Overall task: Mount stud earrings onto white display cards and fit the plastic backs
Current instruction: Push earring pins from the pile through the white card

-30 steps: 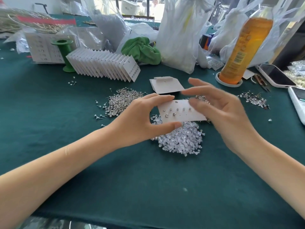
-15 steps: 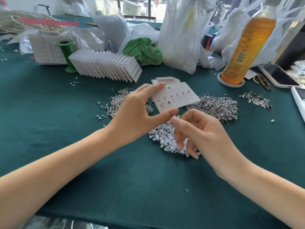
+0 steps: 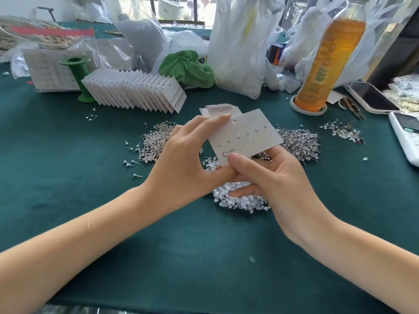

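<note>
My left hand (image 3: 181, 162) holds a white display card (image 3: 254, 134) by its left edge, forefinger on the top corner and thumb under the lower corner. Several stud earrings sit in the card. My right hand (image 3: 272, 180) pinches the card's lower edge, thumb on the front by the nearest studs, fingers behind it. A heap of clear plastic backs (image 3: 240, 200) lies under both hands. Loose studs lie in piles at the left (image 3: 156, 141) and right (image 3: 299, 141). Blank cards (image 3: 217, 108) lie flat behind the held card.
A fanned row of filled cards (image 3: 136, 91) stands at the back left beside a green spool (image 3: 79, 71). An orange bottle (image 3: 324, 62), a phone (image 3: 371, 98), a white remote (image 3: 405, 137), small pliers (image 3: 351, 107), a green cloth (image 3: 188, 69) and plastic bags crowd the back and right.
My right hand dipped to the heap of plastic backs, then rose to the card's lower edge and now pinches it. My left hand tilted the card and kept hold of it.
</note>
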The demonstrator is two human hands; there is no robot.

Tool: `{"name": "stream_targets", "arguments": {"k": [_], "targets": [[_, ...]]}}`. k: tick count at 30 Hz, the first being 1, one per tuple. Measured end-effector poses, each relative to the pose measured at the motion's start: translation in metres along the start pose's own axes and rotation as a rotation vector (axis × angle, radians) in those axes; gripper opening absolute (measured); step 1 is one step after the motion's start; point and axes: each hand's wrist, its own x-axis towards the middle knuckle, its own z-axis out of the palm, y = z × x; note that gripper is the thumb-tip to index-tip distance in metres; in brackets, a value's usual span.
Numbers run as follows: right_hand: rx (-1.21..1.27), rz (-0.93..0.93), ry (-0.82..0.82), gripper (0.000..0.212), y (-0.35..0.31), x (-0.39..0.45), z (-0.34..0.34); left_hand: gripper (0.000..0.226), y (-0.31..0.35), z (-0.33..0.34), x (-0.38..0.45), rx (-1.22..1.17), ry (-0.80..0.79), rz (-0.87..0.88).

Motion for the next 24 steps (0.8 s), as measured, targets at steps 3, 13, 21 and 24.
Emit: {"name": "stream_targets", "arguments": {"k": [3,13,21,24], "targets": [[0.007,-0.011,0.011,0.031,0.0005,0.0007,-0.0007,0.068,0.0013,0.0012,-0.0016,0.027,0.013,0.006],[0.020,-0.034,-0.019,0.034,0.0020,0.0040,-0.0015,0.064,0.0044,0.0026,-0.0037,0.077,0.052,0.053],[0.043,-0.034,-0.031,0.042,0.0022,0.0062,-0.0063,0.063,0.0037,0.0025,-0.0039,0.077,0.081,0.126],[0.041,-0.039,-0.040,0.041,0.0032,0.0068,-0.0059,0.062,0.0027,0.0035,-0.0038,0.078,0.092,0.163]]}}
